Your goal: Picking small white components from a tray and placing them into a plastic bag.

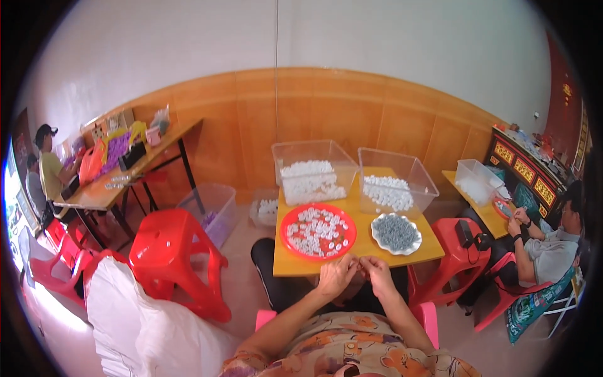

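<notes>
A person sits at a small yellow table [295, 264], seen from above by a camera on their head, with both forearms coming up from the bottom of the view. The left hand [336, 276] and right hand [379, 270] meet at the near edge of the table, fingertips pressed together as if pinching a tiny piece between them; the piece itself is too small to make out, so whether anything is truly held cannot be told. Just beyond the hands sits a round red tray [318, 230] scattered with small white ring-like parts, and to its right a scalloped silver dish [396, 233] heaped with small grey parts. Behind these stand two clear plastic bins [312, 169] partly filled with white pieces. The work appears to be fitting small parts together by hand, with one unit now being joined. The next move likely calls for reaching forward to the tray or dish for a fresh part, picked precisely with the fingertips. Red plastic stools [169, 251] stand around, and other people work at tables on both sides.
</notes>
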`<act>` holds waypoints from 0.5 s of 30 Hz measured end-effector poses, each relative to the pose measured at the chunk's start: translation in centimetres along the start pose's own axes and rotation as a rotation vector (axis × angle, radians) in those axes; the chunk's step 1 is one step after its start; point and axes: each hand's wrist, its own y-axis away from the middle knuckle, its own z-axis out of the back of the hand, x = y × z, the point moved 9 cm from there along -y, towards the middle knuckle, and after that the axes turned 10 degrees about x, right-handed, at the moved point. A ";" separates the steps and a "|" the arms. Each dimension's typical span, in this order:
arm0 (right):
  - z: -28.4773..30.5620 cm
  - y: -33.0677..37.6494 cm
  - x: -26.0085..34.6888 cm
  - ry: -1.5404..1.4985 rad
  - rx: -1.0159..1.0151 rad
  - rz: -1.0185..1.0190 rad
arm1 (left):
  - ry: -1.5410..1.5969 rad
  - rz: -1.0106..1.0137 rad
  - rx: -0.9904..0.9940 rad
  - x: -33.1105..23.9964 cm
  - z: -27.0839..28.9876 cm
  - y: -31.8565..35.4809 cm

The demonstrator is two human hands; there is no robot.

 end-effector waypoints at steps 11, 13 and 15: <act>-0.5 2.0 1.8 0.049 0.031 0.125 | 0.414 0.244 0.059 1.5 -1.3 1.1; -0.2 2.4 1.4 0.109 0.006 0.118 | 0.499 0.228 0.027 1.3 -1.2 1.3; 0.0 2.2 1.3 0.131 0.004 0.108 | 0.807 0.337 0.115 2.4 -3.1 1.5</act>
